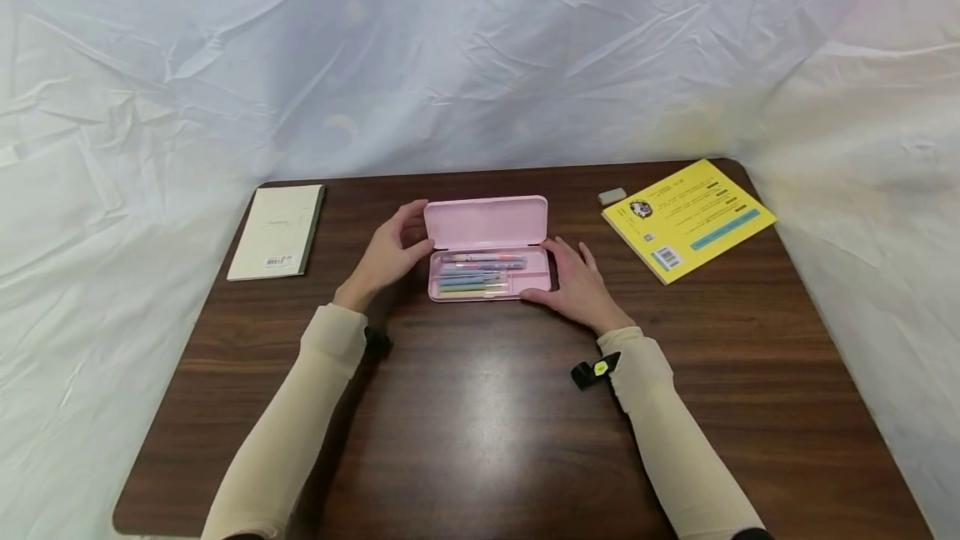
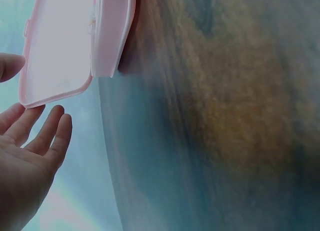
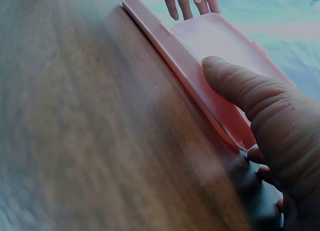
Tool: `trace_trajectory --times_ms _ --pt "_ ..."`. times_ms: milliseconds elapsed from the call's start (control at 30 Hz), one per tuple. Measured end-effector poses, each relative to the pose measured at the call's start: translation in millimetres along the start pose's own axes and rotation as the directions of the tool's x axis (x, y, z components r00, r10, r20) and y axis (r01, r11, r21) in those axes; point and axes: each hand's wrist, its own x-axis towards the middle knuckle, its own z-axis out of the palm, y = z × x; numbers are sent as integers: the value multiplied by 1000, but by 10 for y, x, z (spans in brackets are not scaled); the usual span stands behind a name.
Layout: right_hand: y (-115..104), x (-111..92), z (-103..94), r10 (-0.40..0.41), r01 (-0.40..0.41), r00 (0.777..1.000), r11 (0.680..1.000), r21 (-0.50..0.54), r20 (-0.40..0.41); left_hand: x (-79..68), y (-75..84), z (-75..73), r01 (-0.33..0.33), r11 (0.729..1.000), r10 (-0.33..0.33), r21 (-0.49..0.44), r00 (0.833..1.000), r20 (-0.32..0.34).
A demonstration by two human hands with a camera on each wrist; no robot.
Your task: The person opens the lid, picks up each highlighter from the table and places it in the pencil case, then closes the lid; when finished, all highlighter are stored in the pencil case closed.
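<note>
A pink pencil case (image 1: 534, 282) lies on the table with its lid (image 1: 486, 223) raised along the far side. Several pens (image 1: 471, 281) in pastel colours lie inside, mostly toward the left. My left hand (image 1: 386, 257) is at the lid's left edge; in the left wrist view its fingertips (image 2: 36, 111) meet the lid's corner, the fingers loosely extended. With my right hand (image 1: 579, 290) I hold the right end of the case, thumb (image 3: 240, 86) at the near edge and fingers round the right side. Those fingers are partly hidden in the right wrist view.
On the left of the brown table (image 1: 465, 407) lies a cream notebook (image 1: 276, 232). A yellow book (image 1: 690, 219) sits at the back right, with a small grey eraser-like block (image 1: 612, 196) beside it. A pale cloth (image 1: 480, 57) hangs behind the table.
</note>
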Motion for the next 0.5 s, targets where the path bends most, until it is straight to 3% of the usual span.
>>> trace_trajectory --times_ms 500 --pt "-22 -11 -33 -22 22 1000 1000 -12 -15 -206 80 -29 -58 993 60 104 998 -15"
